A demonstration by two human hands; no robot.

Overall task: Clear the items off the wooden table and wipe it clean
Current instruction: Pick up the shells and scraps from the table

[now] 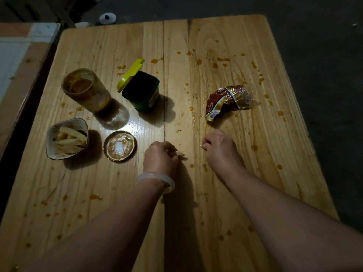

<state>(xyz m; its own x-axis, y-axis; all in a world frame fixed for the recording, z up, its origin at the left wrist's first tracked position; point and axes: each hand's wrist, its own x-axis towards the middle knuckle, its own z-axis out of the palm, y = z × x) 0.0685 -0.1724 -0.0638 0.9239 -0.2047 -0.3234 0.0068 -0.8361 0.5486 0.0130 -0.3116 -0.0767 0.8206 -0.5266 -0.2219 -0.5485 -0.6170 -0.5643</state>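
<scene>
The wooden table (225,46) is spotted with orange sauce. My left hand (160,158), with a pale bangle on its wrist, curls round small food scraps (179,153) at the table's middle. My right hand (220,148) is just to the right, fingers curled and pinching a tiny pale bit. A greasy glass jar (86,89) stands at the left, its round lid (119,145) lying upside down nearer me. A green tub (142,91) has its yellow lid flipped open. A white bowl (66,139) holds fries. A crumpled red and gold wrapper (227,100) lies to the right.
A lower surface with a pale cloth (13,54) adjoins the table's left edge. A white roll (107,18) lies on the dark floor beyond the far edge. Dark floor runs along the right side.
</scene>
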